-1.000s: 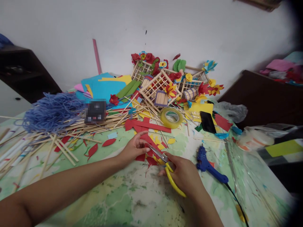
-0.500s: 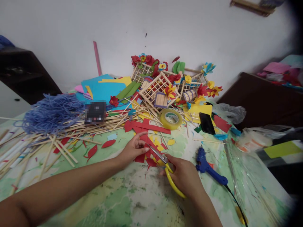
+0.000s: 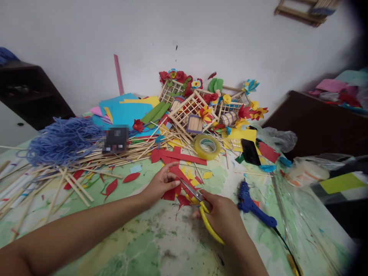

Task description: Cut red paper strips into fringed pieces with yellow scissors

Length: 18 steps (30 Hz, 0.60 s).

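My right hand (image 3: pixel 222 214) is closed around yellow-handled scissors (image 3: pixel 211 226), their blades pointing up and left. The blade tips reach the fingertips of my left hand (image 3: pixel 161 184), where thumb and fingers are pinched together. Whatever the left fingers hold is too small to make out against the red paper behind them. Under and beyond both hands lie red paper scraps (image 3: pixel 169 194) and small yellow paper petals (image 3: pixel 207 175). Long red paper strips (image 3: pixel 186 156) cross just past the left hand.
A blue glue gun (image 3: pixel 253 207) with a black cord lies right of my right hand. Farther back are a tape roll (image 3: pixel 207 147), a black phone (image 3: pixel 250 151), stick frames with paper flowers (image 3: pixel 192 109), wooden sticks (image 3: pixel 135 147) and blue yarn (image 3: pixel 61 140).
The whole view has shifted slightly, so things sit a little lower in the picture. Both hands keep nearly the same pose, with the scissor tips still at the left fingers.
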Each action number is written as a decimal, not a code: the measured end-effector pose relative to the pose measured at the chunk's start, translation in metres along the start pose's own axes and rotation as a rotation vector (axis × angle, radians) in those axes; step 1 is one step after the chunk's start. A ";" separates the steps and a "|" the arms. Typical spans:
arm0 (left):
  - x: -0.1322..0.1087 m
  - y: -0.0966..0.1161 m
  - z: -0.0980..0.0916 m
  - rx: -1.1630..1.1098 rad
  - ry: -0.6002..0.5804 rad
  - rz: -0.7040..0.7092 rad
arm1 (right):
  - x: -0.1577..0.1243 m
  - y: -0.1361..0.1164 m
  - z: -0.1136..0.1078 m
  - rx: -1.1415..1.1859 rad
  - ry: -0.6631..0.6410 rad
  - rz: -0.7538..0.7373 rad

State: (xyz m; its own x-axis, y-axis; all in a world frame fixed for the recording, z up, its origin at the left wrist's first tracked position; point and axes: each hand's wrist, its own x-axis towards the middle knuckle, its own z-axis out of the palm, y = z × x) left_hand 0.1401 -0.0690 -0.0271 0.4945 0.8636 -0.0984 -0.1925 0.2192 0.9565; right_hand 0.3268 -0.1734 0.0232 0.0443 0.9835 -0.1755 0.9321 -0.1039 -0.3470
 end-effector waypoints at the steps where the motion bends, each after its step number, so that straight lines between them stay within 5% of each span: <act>1: 0.000 0.000 0.000 0.011 -0.012 0.000 | 0.000 0.000 0.000 0.006 0.007 -0.005; 18: 0.000 0.000 -0.001 0.034 -0.031 -0.001 | 0.001 0.002 0.005 -0.011 0.100 -0.024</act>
State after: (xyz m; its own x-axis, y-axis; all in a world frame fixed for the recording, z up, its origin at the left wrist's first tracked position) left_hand 0.1394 -0.0691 -0.0274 0.5211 0.8486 -0.0909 -0.1637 0.2039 0.9652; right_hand 0.3272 -0.1734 0.0178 0.0565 0.9956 -0.0745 0.9372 -0.0786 -0.3398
